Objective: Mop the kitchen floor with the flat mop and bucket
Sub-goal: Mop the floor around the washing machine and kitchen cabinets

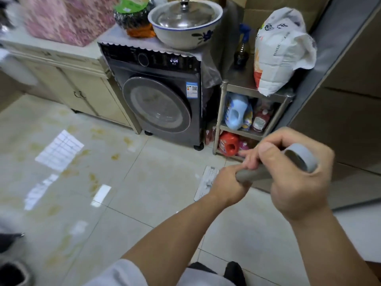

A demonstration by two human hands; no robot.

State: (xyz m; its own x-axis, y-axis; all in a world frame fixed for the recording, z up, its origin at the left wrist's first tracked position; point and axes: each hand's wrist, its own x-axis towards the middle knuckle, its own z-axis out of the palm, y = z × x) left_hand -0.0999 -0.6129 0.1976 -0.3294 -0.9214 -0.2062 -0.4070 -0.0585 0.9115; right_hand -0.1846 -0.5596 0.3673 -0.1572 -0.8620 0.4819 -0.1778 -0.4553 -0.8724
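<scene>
I hold a flat mop by its grey handle point(257, 174). My right hand point(296, 178) grips the top end, next to the grey end cap point(303, 156). My left hand point(228, 184) grips the handle just below it. The white flat mop head point(206, 182) lies on the pale tiled floor point(160, 186) in front of the metal shelf, partly hidden behind my left hand. The floor is glossy with yellowish stains on its left part. No bucket shows in this view.
A dark front-loading washing machine point(160, 104) stands at the back, with a lidded bowl point(185, 23) on top. Cream cabinets point(68, 83) are to its left. A metal shelf point(247, 124) with detergent bottles and a white sack point(282, 52) stands right of it, beside a large grey appliance point(340, 89).
</scene>
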